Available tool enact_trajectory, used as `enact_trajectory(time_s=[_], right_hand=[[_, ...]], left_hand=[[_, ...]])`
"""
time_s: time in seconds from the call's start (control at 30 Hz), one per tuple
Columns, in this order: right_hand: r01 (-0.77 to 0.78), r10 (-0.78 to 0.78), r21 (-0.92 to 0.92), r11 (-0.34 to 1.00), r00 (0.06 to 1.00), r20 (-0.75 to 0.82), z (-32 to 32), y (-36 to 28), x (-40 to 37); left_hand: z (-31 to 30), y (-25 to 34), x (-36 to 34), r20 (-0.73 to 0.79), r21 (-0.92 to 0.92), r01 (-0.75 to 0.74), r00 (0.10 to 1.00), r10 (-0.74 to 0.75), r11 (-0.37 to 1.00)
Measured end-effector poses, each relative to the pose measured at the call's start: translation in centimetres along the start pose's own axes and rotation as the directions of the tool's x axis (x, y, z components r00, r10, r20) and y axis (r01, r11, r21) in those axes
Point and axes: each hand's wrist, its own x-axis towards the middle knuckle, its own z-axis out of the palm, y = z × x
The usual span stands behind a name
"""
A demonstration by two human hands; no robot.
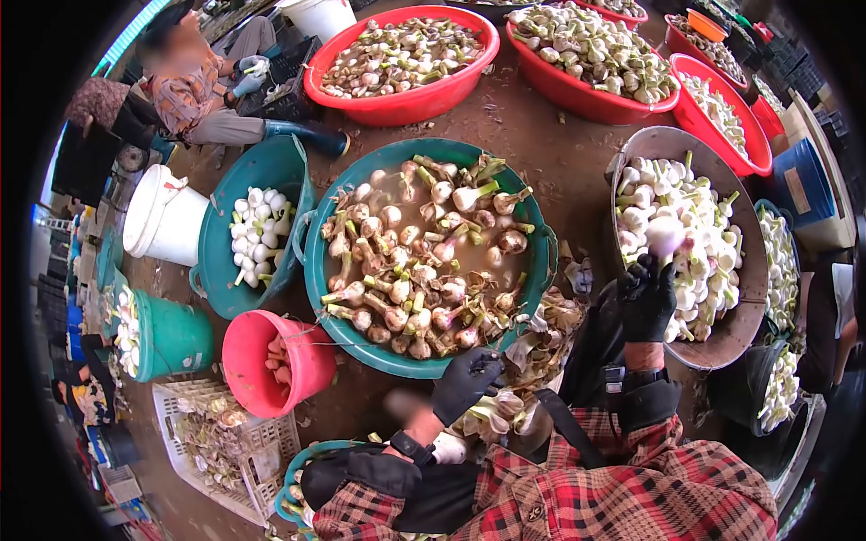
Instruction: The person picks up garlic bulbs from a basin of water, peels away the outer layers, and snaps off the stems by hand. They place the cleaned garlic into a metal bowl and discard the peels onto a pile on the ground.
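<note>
Both gloved hands near garlic containers.
Right hand (648, 298) over the brown basin (752, 257) of white garlic; blurred garlic bulb (666, 236) at its fingertips, held or released, I cannot tell. My left hand (466, 383), fingers curled, beside the teal tub (313, 261); its grip, I cannot tell.

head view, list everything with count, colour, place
garlic: many, white to brown, in containers
wide basin: one, green, centre
metal basin: one, brownish, right
basins: several, red, top to upper right
tub: one, green, left
bucket: one, green, left
pail: one, pink, lower left
buckets: two, white, left and top
crate: one, white, lower left
bin: one, blue, far right
edge items: uncountable, mixed, distorted
people: at least one, orange shirt, upper left
left hand: one, black glove, near wide basin
right hand: one, black glove, holding bulb, right
</note>
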Motion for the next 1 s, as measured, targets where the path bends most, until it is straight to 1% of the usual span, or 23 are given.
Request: enact_trajectory(time_s=[0.07, 0.1, 0.13, 0.17, 0.2, 0.23, 0.27, 0.3, 0.33, 0.4, 0.43, 0.47, 0.53, 0.6, 0.63, 0.67, 0.7, 0.73, 0.77, 0.87, 0.9, 0.93, 1.0], right_hand=[[-0.168, 0.168, -0.003, 0.986, 0.983, 0.073, -0.4, 1.4, 0.4], [-0.219, 0.231, -0.125, 0.968, 0.968, 0.093, -1.6, 3.4, 0.7], [-0.259, 0.294, -0.352, 0.899, 0.955, 0.048, -1.6, 5.8, 0.0], [-0.291, 0.345, -0.556, 0.779, 0.939, -0.009, -1.2, 8.6, -0.9], [-0.195, 0.387, -0.823, 0.534, 0.922, 0.033, -1.4, 11.2, -1.8], [0.091, 0.396, -0.941, 0.325, 0.891, 0.223, -3.6, 14.8, -1.5], [0.241, 0.454, -0.958, 0.154, 0.844, 0.285, -4.1, 17.4, -2.0], [0.443, 0.440, -0.890, -0.106, 0.824, 0.357, -4.2, 19.3, -2.8], [0.522, 0.502, -0.768, -0.371, 0.809, 0.307, -3.6, 20.6, -3.5], [0.540, 0.589, -0.631, -0.557, 0.792, 0.159, -3.2, 22.7, -3.5], [0.547, 0.595, -0.629, -0.553, 0.787, 0.161, -3.1, 23.1, -3.6], [0.557, 0.596, -0.573, -0.601, 0.790, 0.143, -2.9, 23.5, -3.6], [0.567, 0.595, -0.509, -0.647, 0.794, 0.127, -3.3, 23.6, -3.4], [0.565, 0.653, -0.624, -0.540, 0.749, 0.112, -4.5, 23.0, -2.8], [0.540, 0.629, -0.680, -0.495, 0.763, 0.149, -4.2, 22.1, -3.1], [0.538, 0.623, -0.681, -0.497, 0.768, 0.152, -4.4, 21.6, -2.9], [0.535, 0.675, -0.668, -0.517, 0.735, 0.067, -4.2, 21.1, -2.7], [0.535, 0.720, -0.654, -0.535, 0.694, -0.022, -4.3, 20.6, -2.4], [0.634, 0.809, -0.573, -0.519, 0.580, -0.091, -4.5, 20.4, -1.9], [0.583, 0.815, -0.659, -0.476, 0.573, -0.082, -3.0, 18.8, -2.0], [0.573, 0.786, -0.682, -0.455, 0.618, -0.005, -2.4, 18.5, -2.4], [0.574, 0.787, -0.682, -0.453, 0.617, -0.003, -2.5, 19.0, -2.6], [0.565, 0.597, -0.746, -0.353, 0.750, 0.285, -3.1, 20.7, -3.5]], left_hand=[[0.1, -0.1, 0.3, 0.023, 0.024, 0.017, 1.000, -0.017, 1.000], [0.2, -0.2, 0.4, 0.047, 0.053, 0.034, 0.998, -0.037, 0.998], [0.2, -0.6, 0.5, 0.046, 0.052, 0.038, 0.998, -0.041, 0.998], [0.2, -1.1, 0.5, 0.027, 0.091, -0.001, 1.000, -0.001, 0.996], [0.1, -1.4, 0.5, 0.007, 0.132, -0.040, 0.999, 0.040, 0.990], [0.0, -1.4, 0.4, -0.004, 0.158, -0.059, 0.998, 0.060, 0.986], [-0.2, -1.6, 0.5, -0.010, 0.157, -0.056, 0.998, 0.059, 0.986], [-0.4, -1.8, 0.6, -0.025, 0.187, -0.098, 0.994, 0.104, 0.977], [-0.5, -1.9, 0.6, -0.040, 0.216, -0.138, 0.988, 0.149, 0.967], [-0.8, -1.9, 0.8, -0.059, 0.213, -0.162, 0.982, 0.178, 0.963], [-1.1, -1.9, 0.9, -0.060, 0.245, -0.168, 0.980, 0.188, 0.955], [-1.2, -1.9, 0.9, -0.061, 0.276, -0.176, 0.978, 0.199, 0.945], [-1.2, -1.7, 1.0, -0.086, 0.259, -0.190, 0.972, 0.219, 0.947], [-1.1, -1.0, 1.1, -0.137, 0.142, -0.099, 0.983, 0.118, 0.985], [-1.2, -1.1, 1.3, -0.132, 0.145, -0.103, 0.984, 0.123, 0.984], [-1.5, -1.2, 1.6, -0.160, 0.069, -0.103, 0.981, 0.113, 0.992], [-1.7, -1.3, 1.8, -0.189, -0.007, -0.105, 0.977, 0.101, 0.994], [-1.7, -1.2, 1.9, -0.187, -0.005, -0.107, 0.977, 0.104, 0.994], [-1.7, -1.2, 1.8, -0.191, 0.000, -0.084, 0.978, 0.083, 0.996], [-1.1, -1.5, 1.5, -0.169, 0.051, -0.076, 0.982, 0.083, 0.996], [-0.9, -1.7, 1.4, -0.144, 0.093, -0.096, 0.984, 0.109, 0.991], [-0.7, -2.1, 1.5, -0.146, 0.094, -0.096, 0.983, 0.110, 0.991], [-0.6, -3.0, 1.6, -0.142, 0.236, -0.181, 0.966, 0.218, 0.955]])
